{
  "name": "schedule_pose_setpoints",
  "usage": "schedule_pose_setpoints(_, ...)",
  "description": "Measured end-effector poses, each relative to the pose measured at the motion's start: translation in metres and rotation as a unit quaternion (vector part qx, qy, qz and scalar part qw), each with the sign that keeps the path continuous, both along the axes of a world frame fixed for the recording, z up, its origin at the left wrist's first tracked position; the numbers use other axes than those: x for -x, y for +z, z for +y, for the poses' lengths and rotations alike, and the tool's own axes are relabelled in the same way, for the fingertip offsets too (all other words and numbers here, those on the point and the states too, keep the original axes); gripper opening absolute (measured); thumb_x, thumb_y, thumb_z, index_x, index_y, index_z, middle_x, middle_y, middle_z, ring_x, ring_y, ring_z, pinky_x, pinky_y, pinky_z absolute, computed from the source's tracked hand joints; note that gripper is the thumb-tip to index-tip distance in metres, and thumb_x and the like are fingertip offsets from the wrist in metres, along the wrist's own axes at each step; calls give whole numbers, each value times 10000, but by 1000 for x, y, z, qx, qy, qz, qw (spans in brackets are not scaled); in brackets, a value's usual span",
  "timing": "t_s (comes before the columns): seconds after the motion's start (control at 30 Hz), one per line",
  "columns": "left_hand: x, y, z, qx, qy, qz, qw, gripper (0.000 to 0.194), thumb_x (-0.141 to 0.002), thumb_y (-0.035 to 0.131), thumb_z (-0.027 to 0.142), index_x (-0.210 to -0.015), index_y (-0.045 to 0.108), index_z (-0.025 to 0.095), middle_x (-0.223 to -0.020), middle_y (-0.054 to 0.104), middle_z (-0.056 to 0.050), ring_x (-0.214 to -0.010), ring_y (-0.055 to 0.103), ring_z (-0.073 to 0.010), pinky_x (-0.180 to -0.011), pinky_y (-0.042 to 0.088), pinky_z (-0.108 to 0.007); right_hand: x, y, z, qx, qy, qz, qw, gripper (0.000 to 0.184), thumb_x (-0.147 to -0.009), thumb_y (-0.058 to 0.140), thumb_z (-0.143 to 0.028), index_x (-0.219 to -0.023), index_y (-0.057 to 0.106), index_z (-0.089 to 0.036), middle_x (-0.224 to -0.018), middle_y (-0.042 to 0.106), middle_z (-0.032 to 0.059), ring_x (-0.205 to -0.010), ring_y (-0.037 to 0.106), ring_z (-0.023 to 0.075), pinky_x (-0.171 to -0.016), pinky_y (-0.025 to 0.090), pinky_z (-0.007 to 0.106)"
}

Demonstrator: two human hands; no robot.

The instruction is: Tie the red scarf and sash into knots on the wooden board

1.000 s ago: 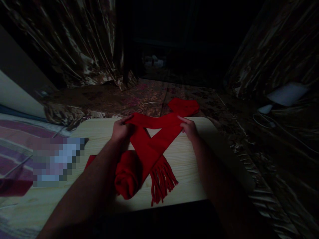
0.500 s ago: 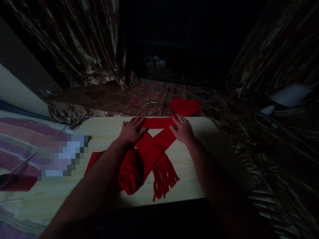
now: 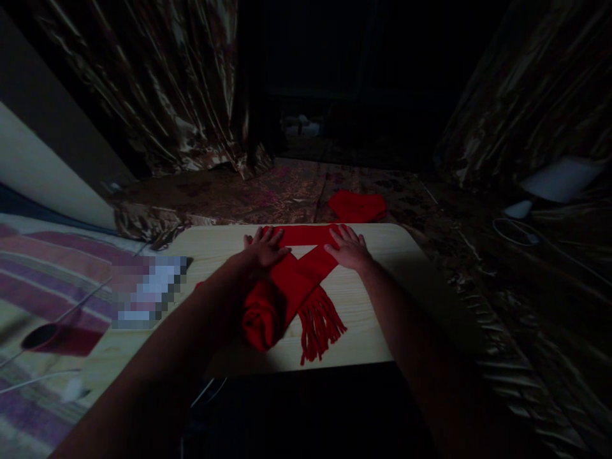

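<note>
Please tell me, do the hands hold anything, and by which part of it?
Nothing appears gripped: the left hand and right hand lie spread, palms down, on the two far folds of the red scarf.

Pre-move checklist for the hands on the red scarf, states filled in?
1. Left hand on the scarf: ok, spread over its far left corner.
2. Right hand on the scarf: ok, fingers spread over its far right corner.
3. Strips crossed: ok, they cross nearer the wearer than the hands, with a small gap showing the table.
4. Fringe free of both hands: ok, strands fanned out on the table.
5. Roll clear of the left forearm: cannot tell, the forearm overlaps that area in this view.
6. Lighting: not ok, the scene is dim.
</note>
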State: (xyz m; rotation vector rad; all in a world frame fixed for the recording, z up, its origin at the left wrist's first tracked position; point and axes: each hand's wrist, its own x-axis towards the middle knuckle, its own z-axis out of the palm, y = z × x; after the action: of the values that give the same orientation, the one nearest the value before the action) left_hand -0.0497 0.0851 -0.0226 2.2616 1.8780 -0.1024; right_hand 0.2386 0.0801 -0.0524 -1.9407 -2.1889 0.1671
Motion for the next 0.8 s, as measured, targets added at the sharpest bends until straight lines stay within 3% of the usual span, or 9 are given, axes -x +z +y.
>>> schedule_pose_setpoints(0.1,-4,22,-22,-29,-26,-17,999,875,-912,437,668,-1650,156,290,-1712,127,-113,-1565,61,-423,-1154,119,-748,-8,-1,-2,-88,-33,67,993,644,-965,480,-548,-1532,472,-242,-1656,336,94,-1536,249,295,-1227,205,559)
schedule_pose_setpoints(0.2,-2,44,-61,-50,-103,-90,989,710,-943,470,535,-1583,381,243,-1607,423,-128,-1476,384,-348,-1219,206,-589,-14,0,-11,-180,-60,134,973,498,-914,569,-398,-1354,645,-178,-1532,514,136,-1461,391,285,-1213,282,491)
schedule_pose_setpoints(0.23,2,50,-75,-40,-129,-118,984,674,-945,470,551,-1546,446,245,-1547,509,-121,-1417,471,-325,-1225,232,-540,-14,2,-17,-200,-57,156,966,448,-884,595,-345,-1284,685,-163,-1475,568,148,-1417,449,283,-1199,314,471)
schedule_pose_setpoints(0.3,11,59,-103,-16,-171,-149,974,671,-921,497,631,-1495,507,283,-1523,541,-90,-1396,497,-319,-1237,197,-544,-6,9,-35,-215,-41,203,954,353,-840,611,-246,-1158,732,-153,-1332,668,149,-1289,571,265,-1140,401,423)
schedule_pose_setpoints(0.43,35,59,-141,44,-193,-145,969,732,-821,631,683,-1442,549,306,-1581,470,-92,-1457,413,-349,-1229,42,-640,35,36,-92,-135,41,299,944,223,-882,554,-182,-973,757,-171,-983,771,71,-925,703,189,-881,537,309)
schedule_pose_setpoints(0.5,44,54,-152,59,-185,-145,970,796,-775,704,645,-1466,518,296,-1575,475,-107,-1465,401,-346,-1231,24,-636,59,50,-124,-84,121,296,944,223,-919,539,-190,-916,762,-183,-951,769,48,-880,698,162,-830,526,270)
schedule_pose_setpoints(0.57,49,48,-159,53,-172,-151,972,839,-750,752,570,-1491,481,284,-1551,502,-115,-1447,427,-334,-1240,36,-614,79,59,-150,-33,171,238,956,193,-910,591,-208,-979,771,-195,-997,766,40,-892,693,154,-840,511,258)
schedule_pose_setpoints(0.7,50,43,-174,1,-161,-146,976,721,-737,776,417,-1409,559,273,-1465,588,-104,-1353,520,-307,-1220,232,-515,93,55,-175,-14,218,98,971,319,-905,629,-275,-1193,741,-198,-1189,732,76,-1078,659,198,-979,469,306)
schedule_pose_setpoints(0.8,49,45,-187,-51,-141,-93,984,560,-728,776,401,-1255,652,261,-1293,686,-103,-1225,593,-314,-1096,394,-460,91,44,-175,-37,219,72,972,355,-914,617,-309,-1232,729,-200,-1209,718,78,-1116,642,207,-1018,451,322)
